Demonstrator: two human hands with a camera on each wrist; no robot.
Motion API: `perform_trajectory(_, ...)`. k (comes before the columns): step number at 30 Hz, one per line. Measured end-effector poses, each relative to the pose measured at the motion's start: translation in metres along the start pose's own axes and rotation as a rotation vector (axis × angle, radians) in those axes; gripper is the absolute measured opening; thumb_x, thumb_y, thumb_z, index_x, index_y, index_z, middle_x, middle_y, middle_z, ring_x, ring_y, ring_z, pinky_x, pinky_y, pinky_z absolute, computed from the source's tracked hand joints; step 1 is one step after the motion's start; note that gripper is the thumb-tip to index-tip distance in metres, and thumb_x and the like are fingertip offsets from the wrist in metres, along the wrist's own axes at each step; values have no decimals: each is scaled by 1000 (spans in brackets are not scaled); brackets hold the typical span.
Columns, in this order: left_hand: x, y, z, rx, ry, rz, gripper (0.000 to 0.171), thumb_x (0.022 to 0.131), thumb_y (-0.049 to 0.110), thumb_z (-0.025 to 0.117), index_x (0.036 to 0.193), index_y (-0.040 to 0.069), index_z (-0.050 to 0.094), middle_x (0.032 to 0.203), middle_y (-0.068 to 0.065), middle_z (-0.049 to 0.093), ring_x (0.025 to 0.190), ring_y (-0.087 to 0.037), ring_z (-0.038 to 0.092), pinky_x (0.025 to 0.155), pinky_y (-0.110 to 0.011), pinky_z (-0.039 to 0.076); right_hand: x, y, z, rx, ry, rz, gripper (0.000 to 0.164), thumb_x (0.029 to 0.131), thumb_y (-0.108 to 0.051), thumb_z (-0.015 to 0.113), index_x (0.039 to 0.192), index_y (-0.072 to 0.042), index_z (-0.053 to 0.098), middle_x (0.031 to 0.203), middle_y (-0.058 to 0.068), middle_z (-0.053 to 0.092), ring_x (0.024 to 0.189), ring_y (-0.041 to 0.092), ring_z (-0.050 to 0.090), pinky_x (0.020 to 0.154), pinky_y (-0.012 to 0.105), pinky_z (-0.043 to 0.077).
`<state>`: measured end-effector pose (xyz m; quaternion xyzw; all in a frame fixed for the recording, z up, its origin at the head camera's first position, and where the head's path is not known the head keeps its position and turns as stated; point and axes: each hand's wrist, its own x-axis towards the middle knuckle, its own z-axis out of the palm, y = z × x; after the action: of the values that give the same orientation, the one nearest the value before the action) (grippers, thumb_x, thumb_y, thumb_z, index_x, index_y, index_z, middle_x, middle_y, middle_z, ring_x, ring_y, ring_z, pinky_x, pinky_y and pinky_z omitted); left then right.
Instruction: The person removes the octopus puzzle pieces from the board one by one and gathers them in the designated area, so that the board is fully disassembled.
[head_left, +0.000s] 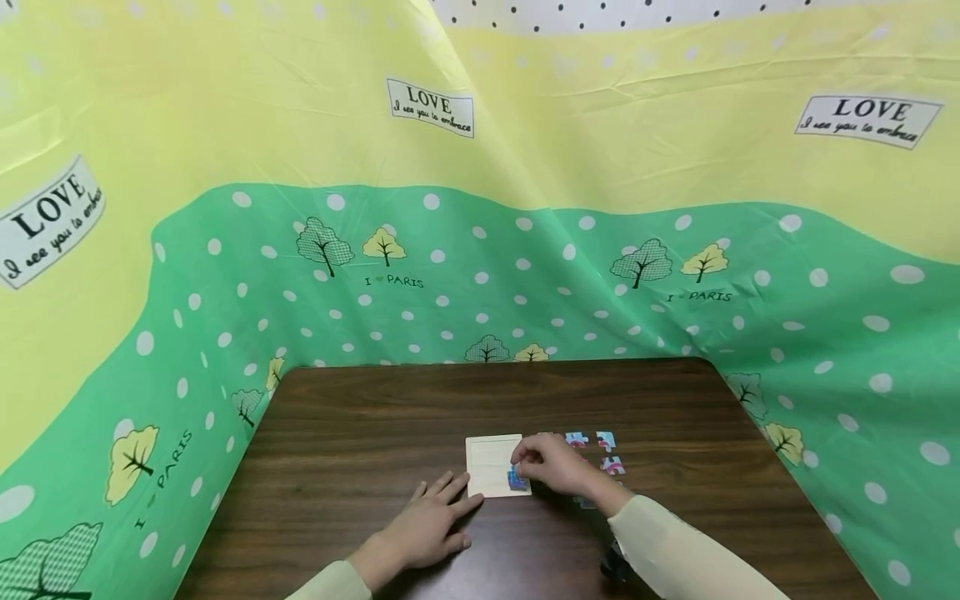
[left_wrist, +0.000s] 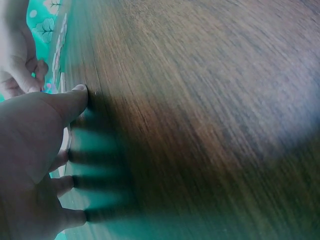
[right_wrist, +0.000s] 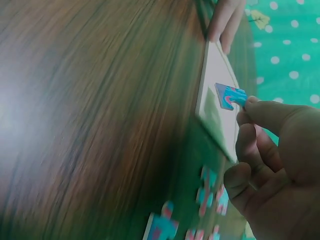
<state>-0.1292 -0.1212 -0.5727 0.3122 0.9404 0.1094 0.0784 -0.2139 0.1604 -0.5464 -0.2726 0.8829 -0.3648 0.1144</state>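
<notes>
Between thumb and fingertip, my right hand (head_left: 553, 463) pinches a blue and pink jigsaw piece (right_wrist: 230, 95). In the right wrist view the piece is tilted over a pale puzzle tray (head_left: 489, 463), near the tray's right side in the head view. My left hand (head_left: 427, 518) lies on the table with fingers spread, its fingertips touching the tray's left edge. No puzzle piece shows under it. In the left wrist view the left hand (left_wrist: 35, 135) hides most of the tray.
Several loose jigsaw pieces (head_left: 612, 465) lie to the right of the tray, some partly behind the right forearm. A dark object (head_left: 613, 565) is by the right sleeve. The brown wooden table (head_left: 360, 417) is bordered by a green and yellow patterned cloth (head_left: 480, 275).
</notes>
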Motion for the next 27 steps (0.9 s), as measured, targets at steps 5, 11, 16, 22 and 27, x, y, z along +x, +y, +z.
perform_trajectory(5, -1, 1, 0, -2, 3, -1, 64, 96, 49, 66, 155, 31, 48, 166, -9, 35, 150, -40, 36, 108, -71, 39, -12, 14, -8, -12, 6, 26, 5, 95, -17, 74, 98, -13, 74, 84, -11, 67, 75, 3, 59, 67, 24, 51)
perform_trajectory(11, -2, 0, 0, -1, 12, -3, 64, 96, 48, 66, 155, 31, 48, 166, -10, 36, 150, -40, 36, 108, -71, 39, -23, 25, -17, -18, 12, 25, 5, 93, -13, 75, 98, -13, 75, 85, -10, 68, 75, 3, 60, 67, 23, 52)
perform_trajectory(16, -2, -2, 0, 8, 26, 1, 64, 96, 48, 66, 155, 30, 48, 166, -10, 36, 150, -40, 36, 108, -71, 38, -31, 32, -24, -16, 21, -3, 5, 92, -10, 75, 97, -9, 74, 83, -8, 69, 74, 1, 60, 67, 23, 52)
perform_trajectory(22, -2, -3, 1, 2, 19, -3, 64, 96, 48, 66, 155, 30, 48, 166, -10, 35, 150, -40, 35, 109, -71, 38, -39, 40, -26, -7, 1, -6, 10, 92, -6, 72, 100, -8, 77, 85, -5, 73, 73, 0, 60, 65, 22, 51)
perform_trajectory(27, -2, -3, 1, 3, 21, -3, 64, 96, 48, 66, 155, 29, 48, 166, -10, 35, 150, -40, 36, 109, -71, 38, -41, 41, -23, -48, 14, -4, 10, 91, -6, 73, 98, -10, 78, 89, -4, 75, 73, -1, 60, 64, 22, 51)
